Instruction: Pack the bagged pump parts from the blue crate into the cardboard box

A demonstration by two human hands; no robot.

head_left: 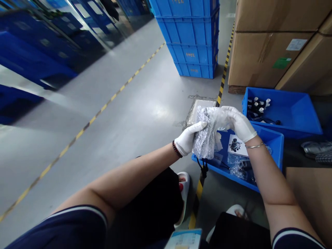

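Both my hands wear white gloves and hold a bundle of bubble wrap [206, 138] in front of me. My left hand [188, 138] is wrapped round its left side, thumb across the front. With bent fingers, my right hand [237, 121] grips the loose upper end of the wrap. What lies inside the bundle is hidden; a black cord [204, 168] hangs out below it. Under my hands stands a blue bin [277, 147] with a printed picture card [236, 145] and more bubble-wrapped pieces [238, 169] in it.
Behind it, a second blue bin [298, 107] holds several black parts with white ends [259, 105]. Cardboard boxes [269, 58] stand at the right, stacked blue crates [192, 38] ahead. Yellow-black tape [103, 107] crosses the floor. My feet in white sandals [185, 193] are below.
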